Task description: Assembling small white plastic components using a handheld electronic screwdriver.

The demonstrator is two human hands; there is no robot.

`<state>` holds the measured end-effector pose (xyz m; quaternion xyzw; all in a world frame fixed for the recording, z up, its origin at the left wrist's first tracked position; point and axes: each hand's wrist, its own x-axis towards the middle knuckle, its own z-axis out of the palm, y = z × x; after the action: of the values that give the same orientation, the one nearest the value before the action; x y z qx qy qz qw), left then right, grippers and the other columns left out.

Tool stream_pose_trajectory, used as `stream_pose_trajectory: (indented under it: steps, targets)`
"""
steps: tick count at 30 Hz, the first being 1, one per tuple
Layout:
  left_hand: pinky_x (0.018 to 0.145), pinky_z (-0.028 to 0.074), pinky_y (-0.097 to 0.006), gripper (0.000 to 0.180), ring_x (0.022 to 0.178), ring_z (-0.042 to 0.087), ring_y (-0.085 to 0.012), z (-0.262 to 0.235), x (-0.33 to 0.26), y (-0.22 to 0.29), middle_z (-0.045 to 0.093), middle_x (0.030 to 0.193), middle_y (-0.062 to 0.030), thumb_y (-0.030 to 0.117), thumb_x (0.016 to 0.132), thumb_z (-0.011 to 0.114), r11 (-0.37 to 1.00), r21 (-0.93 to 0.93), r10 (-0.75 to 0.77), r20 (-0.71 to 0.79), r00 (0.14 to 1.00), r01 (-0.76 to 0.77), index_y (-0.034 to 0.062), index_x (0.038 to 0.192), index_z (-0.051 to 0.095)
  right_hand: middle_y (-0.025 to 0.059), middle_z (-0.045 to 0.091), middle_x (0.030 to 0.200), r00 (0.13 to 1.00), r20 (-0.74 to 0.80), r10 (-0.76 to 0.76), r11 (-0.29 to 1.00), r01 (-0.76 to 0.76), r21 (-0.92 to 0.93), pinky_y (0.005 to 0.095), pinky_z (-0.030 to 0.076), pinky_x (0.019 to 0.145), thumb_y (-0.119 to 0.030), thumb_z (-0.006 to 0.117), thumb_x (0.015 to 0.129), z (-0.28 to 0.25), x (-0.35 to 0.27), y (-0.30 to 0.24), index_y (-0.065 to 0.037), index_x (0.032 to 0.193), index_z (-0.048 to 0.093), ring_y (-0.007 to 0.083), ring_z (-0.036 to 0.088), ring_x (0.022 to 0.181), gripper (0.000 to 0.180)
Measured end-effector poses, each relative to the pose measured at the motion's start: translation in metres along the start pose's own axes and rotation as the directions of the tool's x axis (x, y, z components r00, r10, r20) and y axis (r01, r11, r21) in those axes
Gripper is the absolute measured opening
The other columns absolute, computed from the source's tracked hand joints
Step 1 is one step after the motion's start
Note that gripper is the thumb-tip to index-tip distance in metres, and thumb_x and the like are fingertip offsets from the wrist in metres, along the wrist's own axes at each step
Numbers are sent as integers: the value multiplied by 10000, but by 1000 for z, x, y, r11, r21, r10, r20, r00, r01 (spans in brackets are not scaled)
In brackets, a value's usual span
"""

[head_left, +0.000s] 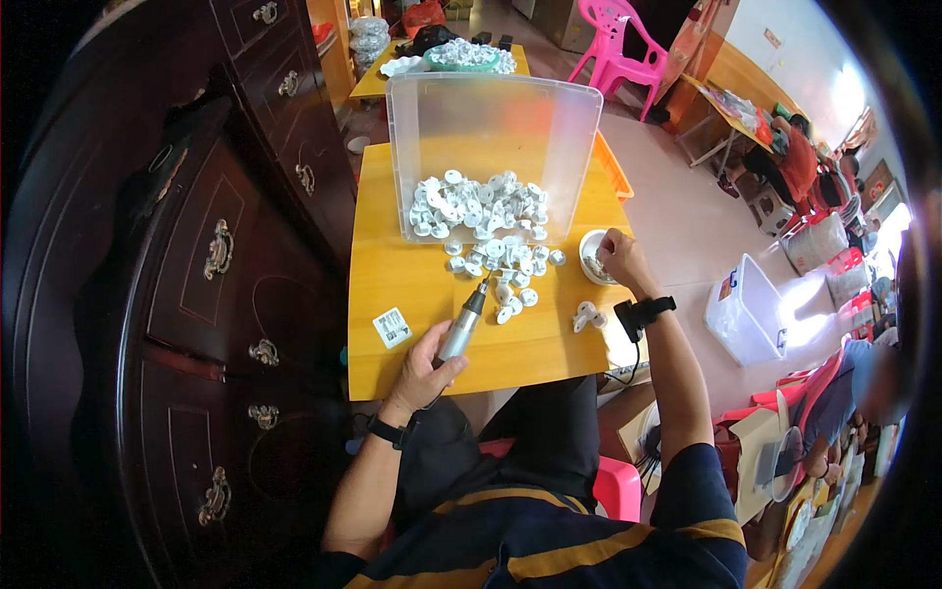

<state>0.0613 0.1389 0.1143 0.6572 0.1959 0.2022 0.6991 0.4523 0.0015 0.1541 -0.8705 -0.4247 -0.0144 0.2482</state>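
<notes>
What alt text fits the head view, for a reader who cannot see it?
A person's left hand holds a silver screwdriver-like tool over a yellow table while the right hand is at a white bowl. Small white parts lie in and before a clear bin.

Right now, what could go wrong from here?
The right hand is at the white bowl, near the right edge of the yellow table; a knock could spill it. The silver handheld tool in the left hand points toward the loose white parts, so pushing forward might scatter them.
</notes>
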Motion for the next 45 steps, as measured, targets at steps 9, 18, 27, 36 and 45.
stream_pose_trajectory:
  steps: [9,18,27,36,45]
  targets:
    - [561,471,-228,633,650,539,-68,0,-10,-2,596,954,-49,237,897,712,1000,6,11,16,1000,-11,-31,1397,433,10,637,761,986,20,163,697,-130,705,222,484,587,-116,619,928,-4,-37,-47,-13,966,663,82,605,647,118]
    - [569,453,-202,619,654,521,-43,-4,3,-8,554,968,-6,157,919,674,999,-43,30,76,997,-27,-18,1441,390,-34,601,791,954,291,-66,482,-225,847,212,467,682,-250,640,989,28,-41,-111,-26,919,652,54,545,708,236]
    - [586,463,-198,648,683,525,-50,-5,0,1,565,961,-32,230,914,707,998,-23,-49,90,995,51,-35,1425,408,-18,632,814,901,417,-123,364,-350,863,218,483,639,-114,661,943,56,-44,-132,-47,951,658,67,585,694,68]
    - [608,472,-201,671,715,538,-56,-6,-4,5,573,984,-33,282,913,720,998,-18,-57,118,991,59,-34,1422,417,-14,633,834,885,448,-124,339,-387,858,215,496,648,-67,659,911,59,-40,-126,-64,984,612,79,611,706,86]
    - [604,469,-202,692,699,516,-58,-7,-2,6,559,970,-33,272,925,711,997,-42,-51,153,987,58,-39,1445,377,-4,639,879,874,454,-172,309,-389,868,225,518,685,-31,642,925,53,-38,-127,-58,995,612,84,624,742,81]
